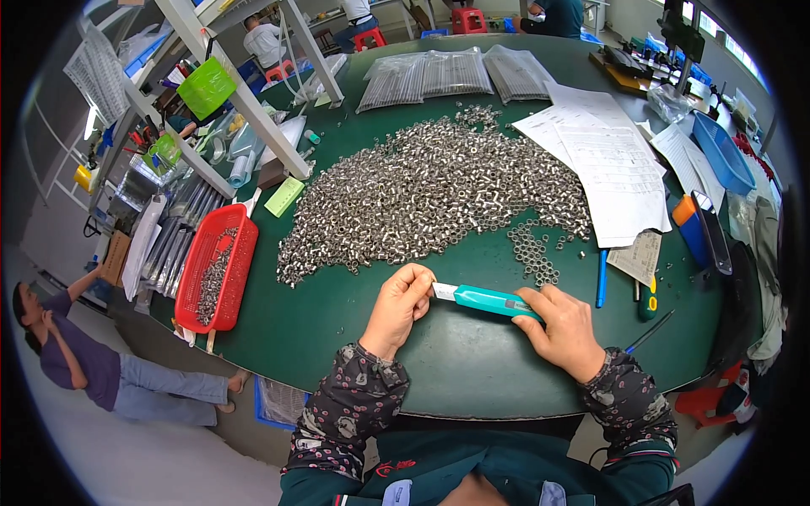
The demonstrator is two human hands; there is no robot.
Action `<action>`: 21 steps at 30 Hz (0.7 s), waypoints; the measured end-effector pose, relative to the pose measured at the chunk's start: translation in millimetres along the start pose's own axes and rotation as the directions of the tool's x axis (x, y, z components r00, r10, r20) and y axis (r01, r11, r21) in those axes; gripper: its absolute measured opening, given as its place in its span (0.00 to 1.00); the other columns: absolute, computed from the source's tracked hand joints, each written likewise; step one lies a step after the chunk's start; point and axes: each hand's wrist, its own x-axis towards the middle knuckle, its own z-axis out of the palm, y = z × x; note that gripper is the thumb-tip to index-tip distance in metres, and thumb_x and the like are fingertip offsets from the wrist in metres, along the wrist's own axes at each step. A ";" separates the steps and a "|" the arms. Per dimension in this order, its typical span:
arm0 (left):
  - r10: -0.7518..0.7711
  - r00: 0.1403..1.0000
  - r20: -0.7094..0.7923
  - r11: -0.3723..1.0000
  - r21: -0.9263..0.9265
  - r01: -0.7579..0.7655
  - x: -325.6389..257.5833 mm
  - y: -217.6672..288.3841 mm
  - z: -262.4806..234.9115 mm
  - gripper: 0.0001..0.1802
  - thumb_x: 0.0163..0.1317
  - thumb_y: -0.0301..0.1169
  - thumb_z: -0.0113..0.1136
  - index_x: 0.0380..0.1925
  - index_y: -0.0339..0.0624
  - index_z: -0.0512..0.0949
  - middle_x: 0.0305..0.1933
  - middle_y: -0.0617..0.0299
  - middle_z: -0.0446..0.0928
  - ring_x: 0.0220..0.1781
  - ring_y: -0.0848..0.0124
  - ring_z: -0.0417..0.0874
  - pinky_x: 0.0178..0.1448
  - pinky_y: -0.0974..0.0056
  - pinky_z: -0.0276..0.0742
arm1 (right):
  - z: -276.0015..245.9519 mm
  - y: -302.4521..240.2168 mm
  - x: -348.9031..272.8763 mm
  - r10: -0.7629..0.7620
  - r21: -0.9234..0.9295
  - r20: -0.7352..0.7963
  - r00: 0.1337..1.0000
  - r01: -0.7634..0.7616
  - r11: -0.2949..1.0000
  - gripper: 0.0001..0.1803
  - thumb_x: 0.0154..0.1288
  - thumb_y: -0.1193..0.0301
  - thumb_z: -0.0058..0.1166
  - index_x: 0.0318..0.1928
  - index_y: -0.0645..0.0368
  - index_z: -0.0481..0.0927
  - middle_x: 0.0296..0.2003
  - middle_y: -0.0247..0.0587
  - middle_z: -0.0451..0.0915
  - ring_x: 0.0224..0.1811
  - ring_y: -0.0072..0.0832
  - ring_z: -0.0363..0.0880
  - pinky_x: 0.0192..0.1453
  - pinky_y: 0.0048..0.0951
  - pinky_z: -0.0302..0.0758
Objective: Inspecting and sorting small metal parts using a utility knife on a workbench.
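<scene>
My right hand [564, 329] is closed around the teal end of a slim, flat hand tool [485, 299], shaped like a box cutter, with a grey piece on its side. Its pale tip points left, to my left hand [399, 308]. There my thumb and fingers are pinched together at the tip; whatever they hold is too small or hidden to make out. Just beyond both hands spreads a large heap of small, shiny metal rings or sleeves [422, 194]. A small patch of flat-lying rings [531, 253] sits at its near right edge.
On the green table [337, 337], a red basket [240, 274] with metal parts stands left. Paper sheets [612, 181], a blue pen [602, 278] and a yellow-green-handled tool [648, 299] lie right. Bagged rods [456, 74] lie behind the heap. A person [93, 358] is at the left.
</scene>
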 end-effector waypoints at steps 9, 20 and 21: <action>-0.023 1.000 -0.013 0.999 0.028 0.023 0.0 0.0 0.2 0.09 0.62 0.34 0.47 0.27 0.40 0.70 0.20 0.69 0.65 0.17 0.86 0.58 0.18 0.80 0.54 | -0.2 0.2 0.3 -0.017 -0.009 0.002 1.000 0.017 1.000 0.13 0.50 0.65 0.55 0.38 0.53 0.74 0.21 0.38 0.67 0.20 0.36 0.71 0.22 0.33 0.66; -0.069 0.998 0.011 0.998 -0.004 0.069 0.5 0.4 -1.1 0.12 0.63 0.36 0.45 0.25 0.41 0.69 0.19 0.70 0.63 0.15 0.85 0.56 0.17 0.79 0.52 | -0.9 0.1 0.3 -0.020 -0.017 0.004 1.000 0.021 1.000 0.13 0.51 0.65 0.55 0.38 0.53 0.74 0.20 0.38 0.67 0.20 0.35 0.70 0.22 0.33 0.66; -0.082 0.997 0.011 0.997 -0.006 0.082 0.6 0.6 -1.2 0.12 0.63 0.36 0.45 0.25 0.41 0.68 0.19 0.70 0.63 0.14 0.85 0.55 0.16 0.79 0.51 | -0.9 0.3 0.4 -0.021 -0.017 0.004 1.000 0.021 1.000 0.13 0.51 0.65 0.55 0.38 0.53 0.74 0.20 0.38 0.67 0.20 0.35 0.70 0.22 0.33 0.66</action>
